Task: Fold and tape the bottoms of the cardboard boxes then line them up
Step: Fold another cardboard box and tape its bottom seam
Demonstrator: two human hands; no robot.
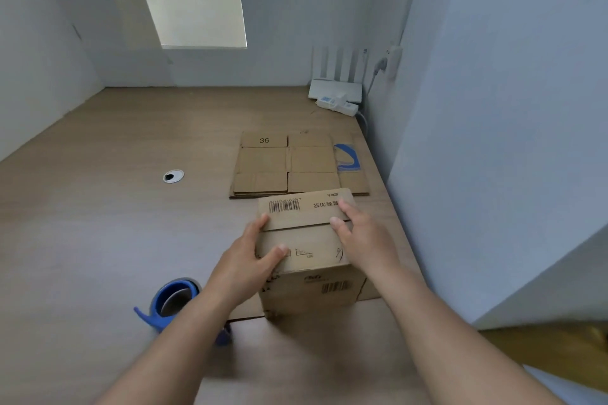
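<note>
Toward the right side of the wooden desk (98, 207), close to the white wall, a cardboard box (309, 289) stands with two flaps folded flat on its upper face; they meet at a seam running left to right, and the far flap bears a barcode and printed characters. The left hand (246, 263) grips the box at its left upper edge, thumb laid over the near flap while its fingers (261, 220) reach along the left side. The right hand (362, 233) rests on top near the right edge, its fingers (348, 209) straight and slightly apart, pressing on the far flap, with the thumb at the seam. Just behind the box lies a stack of flattened boxes (263, 161), the top one marked 36, with a blue and white object (347, 158) lying on its right part. A blue tape dispenser (171, 302) sits on the desk left of the box, partly hidden by the left forearm. Farther left is a round cable grommet (173, 176), and in the far right corner a white power strip (339, 105) lies in front of a white router (335, 87)
</note>
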